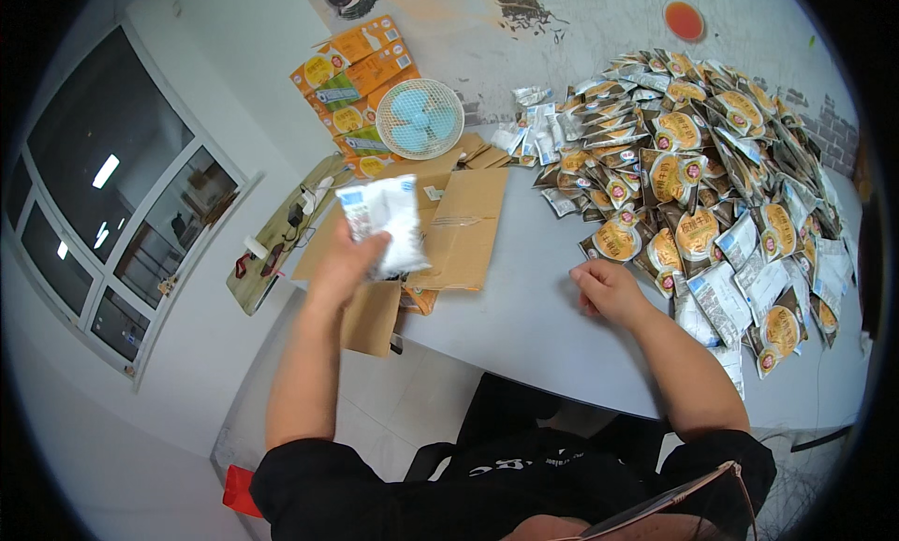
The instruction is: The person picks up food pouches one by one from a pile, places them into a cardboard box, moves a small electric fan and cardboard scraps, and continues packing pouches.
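Observation:
My left hand (342, 261) grips a white pouch (395, 218) with blue and printed patches, raised above an open cardboard box (469, 235). The pouch and hand hide part of the box's inside, so its contents cannot be told. On the grey tabletop (506, 323) rests my right hand (609, 290), fingers curled in, with nothing seen in it. Just beyond that hand rises a large heap of sealed pouches (678, 179). Many show brown fronts with a yellow round picture; others lie with their white printed backs (720, 309) up.
A round fan (420, 120) with blue blades stands behind the box, before stacked orange cartons (365, 63). Chargers and cables (298, 214) lie on a wooden-looking ledge (256, 285) at left. Small white packets (541, 137) lie left of the heap. The table's front edge curves before my body.

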A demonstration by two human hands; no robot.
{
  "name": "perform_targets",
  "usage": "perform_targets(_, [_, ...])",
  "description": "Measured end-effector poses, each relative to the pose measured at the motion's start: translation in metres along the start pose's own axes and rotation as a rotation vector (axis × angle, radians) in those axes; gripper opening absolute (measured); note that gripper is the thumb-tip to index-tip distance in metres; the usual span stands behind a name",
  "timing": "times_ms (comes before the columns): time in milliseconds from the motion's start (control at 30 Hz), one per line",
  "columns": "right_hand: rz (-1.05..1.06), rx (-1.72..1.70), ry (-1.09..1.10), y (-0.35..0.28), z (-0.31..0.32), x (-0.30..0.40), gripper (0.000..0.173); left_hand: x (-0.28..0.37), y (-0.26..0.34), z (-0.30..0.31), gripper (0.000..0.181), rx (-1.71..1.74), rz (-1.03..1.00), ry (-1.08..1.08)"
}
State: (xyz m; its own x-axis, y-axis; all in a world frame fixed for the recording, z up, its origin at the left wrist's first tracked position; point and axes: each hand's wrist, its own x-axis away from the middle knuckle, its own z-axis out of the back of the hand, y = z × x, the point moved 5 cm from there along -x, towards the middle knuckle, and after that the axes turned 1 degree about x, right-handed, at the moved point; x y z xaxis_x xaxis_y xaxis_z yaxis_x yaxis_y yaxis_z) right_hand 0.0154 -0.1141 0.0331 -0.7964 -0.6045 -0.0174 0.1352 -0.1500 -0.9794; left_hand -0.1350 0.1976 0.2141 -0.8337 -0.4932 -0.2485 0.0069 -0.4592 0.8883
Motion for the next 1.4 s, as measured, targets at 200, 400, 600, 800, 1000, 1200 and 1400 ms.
perform_targets(200, [0.082, 0.278, 0.003, -0.002, -0.006, 0.000, 0.031, -0.051, -0.029, 0.061, 0.037, -1.154, -0.023, 0.235])
perform_targets(400, [0.147, 0.436, 0.035, -0.010, -0.006, 0.000, 0.029, -0.093, -0.140, 0.074, 0.032, -1.252, 0.177, 0.116])
perform_targets(600, [0.144, 0.483, 0.014, -0.013, -0.009, 0.004, 0.027, -0.122, -0.194, 0.064, 0.039, -1.369, 0.324, -0.211])
perform_targets(800, [0.193, 0.542, 0.014, -0.016, -0.016, 0.004, 0.025, -0.135, -0.213, 0.062, 0.046, -1.238, 0.356, -0.260])
perform_targets(1000, [0.236, 0.443, 0.068, -0.008, -0.018, 0.002, 0.021, -0.137, -0.223, 0.076, 0.039, -0.808, 0.395, -0.393])
perform_targets(1200, [0.095, 0.366, 0.088, 0.011, -0.018, -0.006, 0.018, -0.127, -0.216, 0.074, 0.049, -0.601, 0.321, -0.441])
perform_targets(1400, [0.178, 0.363, 0.123, 0.014, -0.018, -0.006, 0.017, -0.109, -0.173, 0.050, 0.075, -0.664, 0.183, -0.564])
